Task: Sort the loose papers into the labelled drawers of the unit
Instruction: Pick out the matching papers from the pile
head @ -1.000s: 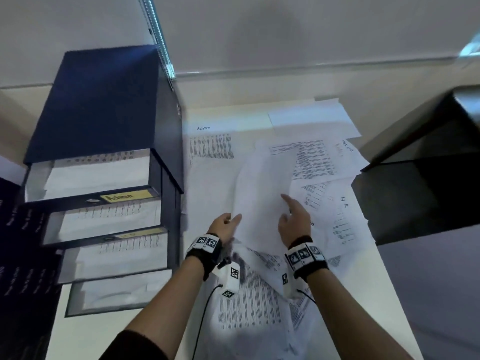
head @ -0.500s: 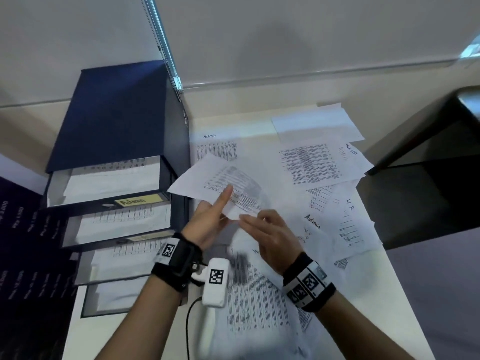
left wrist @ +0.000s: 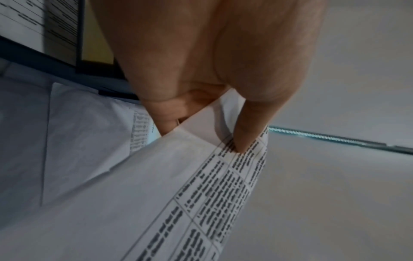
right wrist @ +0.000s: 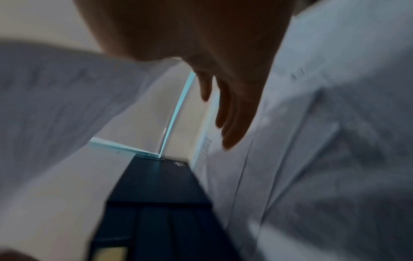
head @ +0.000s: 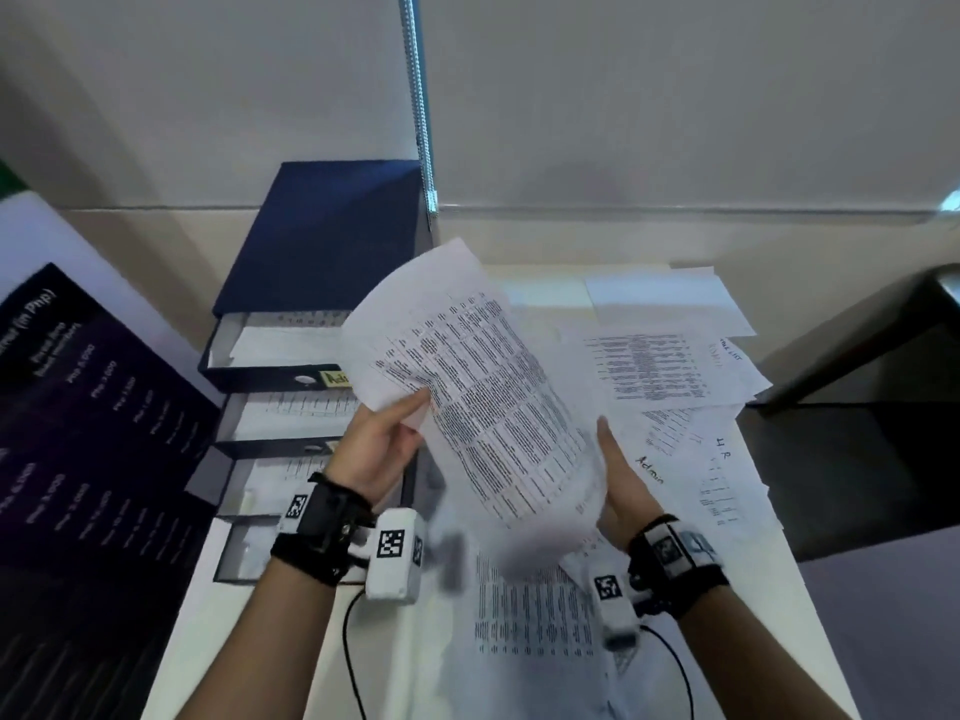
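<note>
A printed sheet (head: 483, 387) with a dense table is held up above the desk, curled at its lower end. My left hand (head: 382, 444) pinches its left edge between thumb and fingers; the left wrist view shows the thumb (left wrist: 248, 127) pressed on the sheet (left wrist: 170, 194). My right hand (head: 618, 475) stands beside the sheet's lower right edge with straight fingers (right wrist: 232, 120), holding nothing. The dark blue drawer unit (head: 322, 241) stands at the left, its drawers pulled out stepwise with papers inside; a yellow label (head: 335, 377) shows on the top drawer front.
Several loose papers (head: 670, 366) lie spread over the white desk (head: 239, 646), some hand-marked "Admin" and "HR". A dark poster board (head: 78, 449) leans at the left. A black chair or table (head: 852, 407) stands to the right. A beaded blind cord (head: 418, 96) hangs at the wall.
The sheet has been lifted from the pile and raised up in front of the drawers. My left hand took it at its edge; my right hand let go and opened beside it.
</note>
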### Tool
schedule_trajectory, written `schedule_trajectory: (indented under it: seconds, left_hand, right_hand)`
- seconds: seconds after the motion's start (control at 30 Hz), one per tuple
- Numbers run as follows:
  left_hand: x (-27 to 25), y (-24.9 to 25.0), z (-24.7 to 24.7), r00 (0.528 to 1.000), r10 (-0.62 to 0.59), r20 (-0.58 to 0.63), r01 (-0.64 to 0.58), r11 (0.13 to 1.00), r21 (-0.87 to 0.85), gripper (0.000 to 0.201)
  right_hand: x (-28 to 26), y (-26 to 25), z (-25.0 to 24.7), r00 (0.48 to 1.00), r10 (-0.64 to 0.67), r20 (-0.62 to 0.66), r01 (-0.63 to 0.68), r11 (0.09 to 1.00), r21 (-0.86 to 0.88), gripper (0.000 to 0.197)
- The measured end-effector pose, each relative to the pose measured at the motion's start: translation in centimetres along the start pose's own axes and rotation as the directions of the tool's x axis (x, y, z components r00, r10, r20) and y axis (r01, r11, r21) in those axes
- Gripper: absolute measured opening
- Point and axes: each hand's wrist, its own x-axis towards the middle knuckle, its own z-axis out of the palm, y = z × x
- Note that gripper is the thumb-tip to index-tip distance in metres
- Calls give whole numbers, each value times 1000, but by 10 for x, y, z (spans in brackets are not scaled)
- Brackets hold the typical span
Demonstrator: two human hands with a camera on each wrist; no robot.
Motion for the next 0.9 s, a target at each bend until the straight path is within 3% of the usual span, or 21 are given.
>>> schedule_trajectory:
  seconds: [0.07, 0.17, 0.23, 0.3, 0.37, 0.43, 0.5, 0.53, 0.57, 0.6, 0.67, 0.73, 0.8, 0.9]
  left_hand:
    - [-11, 1, -4, 999, -14, -52, 19, 997, 80, 41]
    - [-31, -3, -13, 990, -41, -138, 65, 982, 177, 29]
    - [-43, -6, -23, 987, -12, -158, 50, 971, 234, 31]
    - [-56, -4, -34, 979, 92, -181, -35, 954, 297, 45]
    - [-71, 7, -47, 920, 256, -297, -129, 913, 386, 82]
    - [-86, 28, -58, 785, 490, -380, -178, 764, 620, 118]
    - [-102, 51, -62, 713, 667, -216, -198, 486, 851, 126]
    - [-108, 62, -59, 721, 688, -85, -211, 335, 918, 123]
    - [-111, 69, -55, 765, 642, 42, -230, 212, 950, 116]
    - [-115, 74, -48, 827, 542, 148, -266, 146, 953, 108]
    - [-118, 73, -39, 929, 280, 243, -302, 194, 933, 86]
    - [-117, 64, -43, 963, 114, 246, -269, 280, 922, 55]
    - [-117, 56, -57, 972, 129, 197, -227, 284, 932, 27]
    - [-120, 57, -81, 962, 275, 12, -150, 485, 861, 18]
  right_hand:
    - [-3, 7, 3, 987, 45, 153, -67, 987, 145, 53]
    - [-6, 7, 7, 984, -90, 156, 103, 992, -74, 57]
    - [-16, -4, 16, 976, -182, 120, 197, 972, -129, 45]
    - [-31, -24, 25, 938, -318, 136, 345, 892, -292, 28]
    - [-45, -51, 33, 859, -450, 242, 508, 697, -506, 22]
    - [-57, -76, 47, 791, -488, 370, 600, 496, -628, 17]
    - [-66, -90, 71, 735, -440, 516, 668, 340, -662, 16]
    - [-68, -91, 85, 711, -383, 590, 698, 279, -660, 17]
    - [-68, -90, 98, 684, -317, 657, 727, 229, -647, 17]
    - [-71, -87, 114, 653, -255, 713, 757, 188, -626, 16]
    - [-75, -79, 141, 591, -171, 788, 806, 158, -570, 15]
    - [-80, -72, 165, 545, -179, 819, 836, 193, -514, 16]
    - [-82, -70, 179, 523, -305, 796, 852, 224, -474, 26]
    - [-64, -69, 174, 545, -611, 574, 812, 214, -543, 58]
